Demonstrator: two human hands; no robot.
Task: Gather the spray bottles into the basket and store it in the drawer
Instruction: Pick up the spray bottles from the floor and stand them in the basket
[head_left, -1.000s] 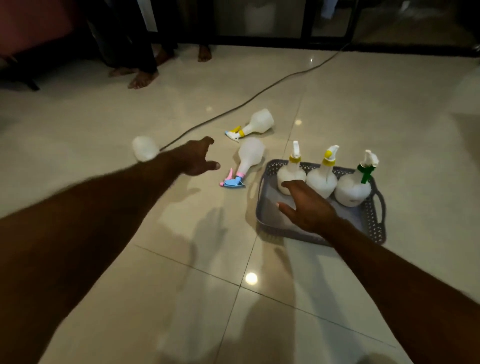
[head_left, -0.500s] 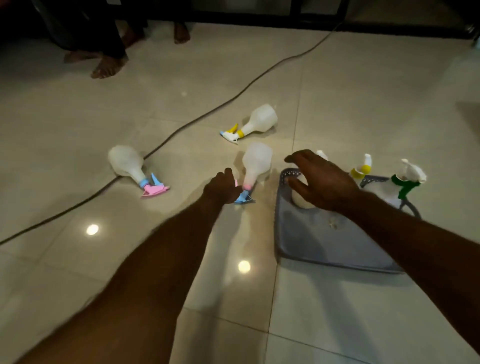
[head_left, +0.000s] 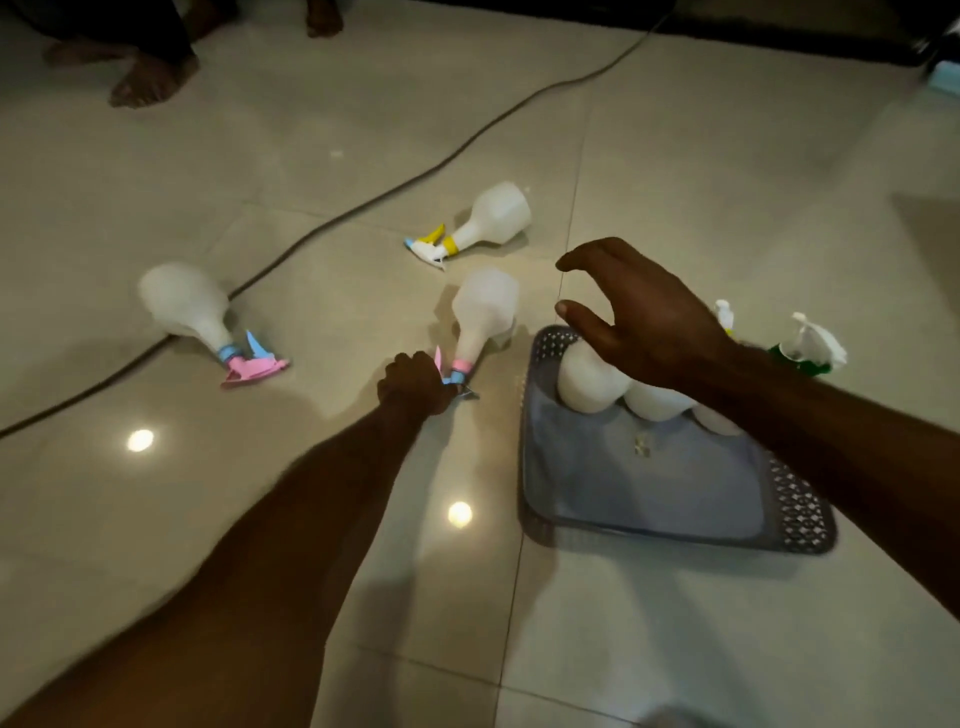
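On the tiled floor at far left, a bottle with a pink trigger (head_left: 187, 312) lies tipped. Your left hand (head_left: 415, 387) is fisted around the spray head of the middle bottle (head_left: 483, 317), apparently to lift it. Your right hand (head_left: 644, 322) hovers spread and empty above the grey basket (head_left: 800, 519), where three bottles stand.

A room in a home, seen from head height: large glossy cream floor tiles (head_left: 727, 171) are reflecting ceiling lights, a dark cable (head_left: 363, 205) is trailing across the floor, and bare feet (head_left: 150, 78) of people are showing at the far edge. Plastic spray bottles (head_left: 491, 215) are lying on the floor beside a grey household basket (head_left: 795, 509).
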